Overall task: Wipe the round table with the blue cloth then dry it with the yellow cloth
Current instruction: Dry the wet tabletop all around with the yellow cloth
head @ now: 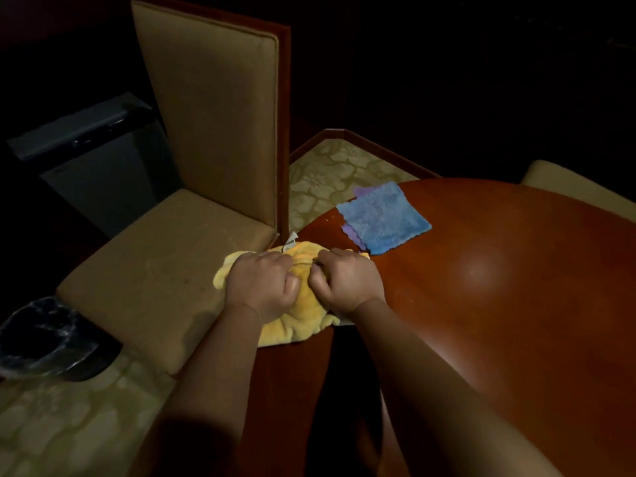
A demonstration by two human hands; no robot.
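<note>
The yellow cloth (pixel 306 315) lies bunched at the left edge of the round reddish-brown table (pixel 499 270), partly hanging over the rim. My left hand (pixel 263 284) and my right hand (pixel 344 280) both clutch it from above, knuckles nearly touching. A small white label sticks up from the cloth's far side. The blue cloth (pixel 383 218) lies flat on the table just beyond my hands, with a purple edge showing under it.
A tan upholstered chair (pixel 179 256) with a tall back stands close against the table's left side. A black-lined bin (pixel 48 339) sits on the patterned carpet at lower left. A dark cabinet (pixel 99 156) stands behind the chair. Another pale chair (pixel 578 182) shows at far right.
</note>
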